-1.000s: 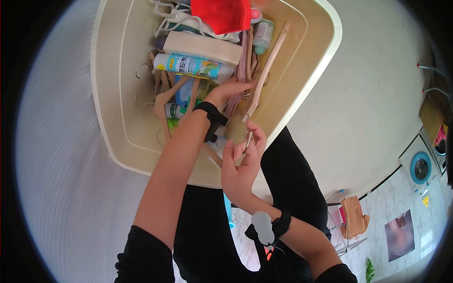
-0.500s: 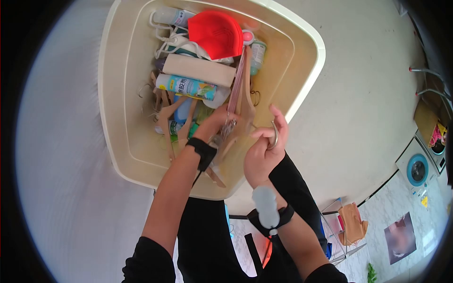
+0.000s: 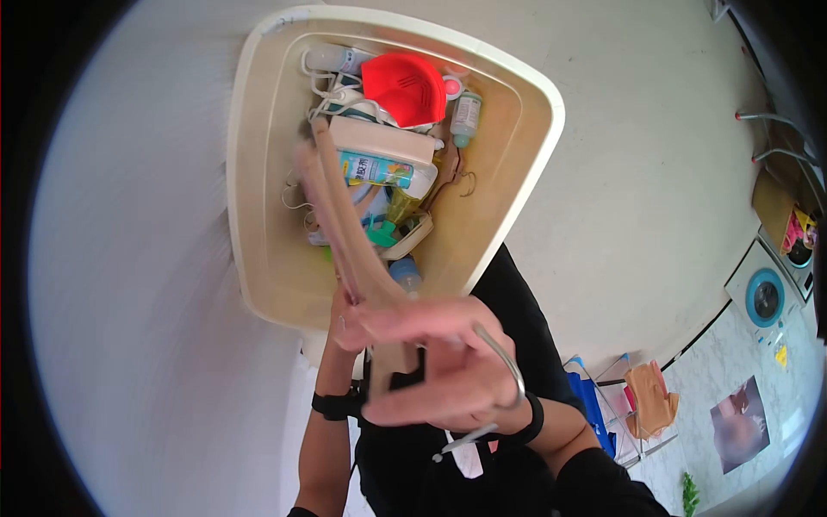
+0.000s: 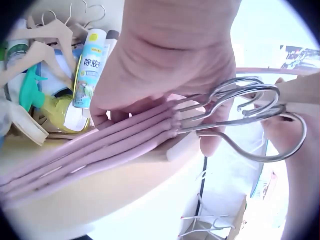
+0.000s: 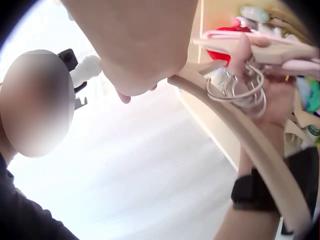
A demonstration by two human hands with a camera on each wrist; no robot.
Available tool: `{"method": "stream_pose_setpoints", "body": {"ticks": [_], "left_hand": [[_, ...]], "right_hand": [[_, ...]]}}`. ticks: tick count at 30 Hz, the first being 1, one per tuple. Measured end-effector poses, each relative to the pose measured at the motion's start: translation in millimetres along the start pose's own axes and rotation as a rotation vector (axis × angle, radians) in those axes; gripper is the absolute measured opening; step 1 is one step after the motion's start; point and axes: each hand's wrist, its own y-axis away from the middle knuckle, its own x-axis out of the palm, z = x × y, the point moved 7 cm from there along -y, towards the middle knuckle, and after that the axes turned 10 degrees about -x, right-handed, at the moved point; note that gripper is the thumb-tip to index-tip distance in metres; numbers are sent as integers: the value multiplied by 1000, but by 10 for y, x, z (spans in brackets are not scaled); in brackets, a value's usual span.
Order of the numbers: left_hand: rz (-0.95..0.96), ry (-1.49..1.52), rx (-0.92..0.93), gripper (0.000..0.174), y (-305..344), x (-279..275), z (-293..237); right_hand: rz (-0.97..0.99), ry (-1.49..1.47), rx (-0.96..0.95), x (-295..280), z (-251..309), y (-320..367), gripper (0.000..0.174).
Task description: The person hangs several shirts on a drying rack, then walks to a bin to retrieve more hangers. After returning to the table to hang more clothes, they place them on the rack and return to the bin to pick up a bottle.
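1. Head view showed the left hand (image 3: 347, 320) and right hand (image 3: 439, 366) close together above the near rim of the tub (image 3: 258, 224), which sat on the white tabletop (image 3: 655, 172).
2. The left fingers were clenched round the necks of the pink hangers (image 4: 90, 155), just below their hooks (image 4: 235, 100). Judging by the left wrist view, gripping there kept the bundle stacked flat and the hooks nested.
3. The hangers' arms reached out over the tub, above what lay in it.
4. The right fingers were curled through the hook of the wood hanger (image 5: 250, 140), so it hung from them beside the bundle and met it at the hooks. That hold probably allowed it to be lined up with the others.
5. In the tub lay a red cap (image 3: 405, 86), a can (image 3: 379, 170), a small bottle (image 3: 465, 116) and spare hangers (image 4: 45, 35), heaped toward the far end.
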Motion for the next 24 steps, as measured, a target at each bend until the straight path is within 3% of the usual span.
{"method": "stream_pose_setpoints", "body": {"ticks": [2,3,5,7,11,13,14,16,19,20,22,24], "left_hand": [[-56,24,-16,20,227,-88,-124],[-102,164,23,21,403,-185,-191],[-162,307,53,22,740,-316,-335],[-11,372,72,26,1017,-270,-455],[145,513,198,33,1594,73,-827],[146,462,158,39,1696,115,-751],[150,410,112,45,1716,102,-645],[116,392,84,49,1699,-50,-340],[115,500,35,49,1765,-147,-169],[116,533,16,50,1791,-166,-104],[124,595,-26,50,1844,-178,-7],[136,654,-61,51,1903,-166,41]], "right_hand": [[55,-92,15,130,237,-46,19],[47,-32,-171,162,415,-100,22],[85,69,-119,234,524,-145,23],[250,354,98,304,453,-120,22],[285,327,7,515,10,237,42],[368,131,343,726,-219,528,31],[373,127,347,818,-232,566,31],[562,432,362,980,-271,644,36],[550,277,478,1098,-232,657,24],[497,144,639,1137,-129,642,25],[638,288,510,1246,-78,715,27],[618,228,535,1254,-26,807,31]]}}
